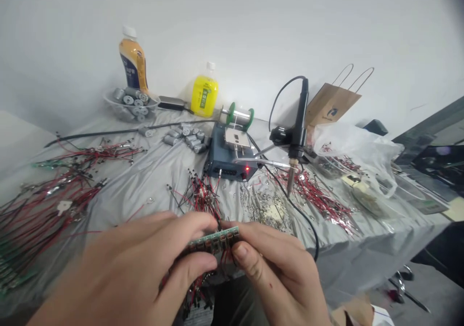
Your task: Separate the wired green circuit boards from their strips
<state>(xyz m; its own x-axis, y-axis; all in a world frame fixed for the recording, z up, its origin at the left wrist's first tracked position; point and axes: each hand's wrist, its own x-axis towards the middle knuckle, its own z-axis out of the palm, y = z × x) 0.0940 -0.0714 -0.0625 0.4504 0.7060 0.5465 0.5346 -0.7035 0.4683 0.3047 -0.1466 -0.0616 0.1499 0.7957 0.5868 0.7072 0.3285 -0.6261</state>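
Between my two hands is a green circuit board point(213, 240) with a row of small components along its edge. My left hand point(145, 263) is closed on its left part, thumb below and fingers above. My right hand point(279, 268) pinches its right end between thumb and fingers. Red and black wires point(197, 292) hang under the board, partly hidden by my hands. Just beyond lies a bunch of red and black wires point(205, 193). Behind it stands a blue soldering station point(226, 159) with a red light, and a soldering iron point(299, 123) points tip down at its right.
Wired boards and leads point(47, 210) cover the left side. Grey cylindrical motors point(186, 136) lie mid-table; more fill a clear bowl point(112, 111). Solder wire point(241, 117), a yellow bottle point(205, 94), an orange bottle point(133, 62) and a paper bag point(331, 106) stand behind. A black cable point(304, 214) crosses the front edge.
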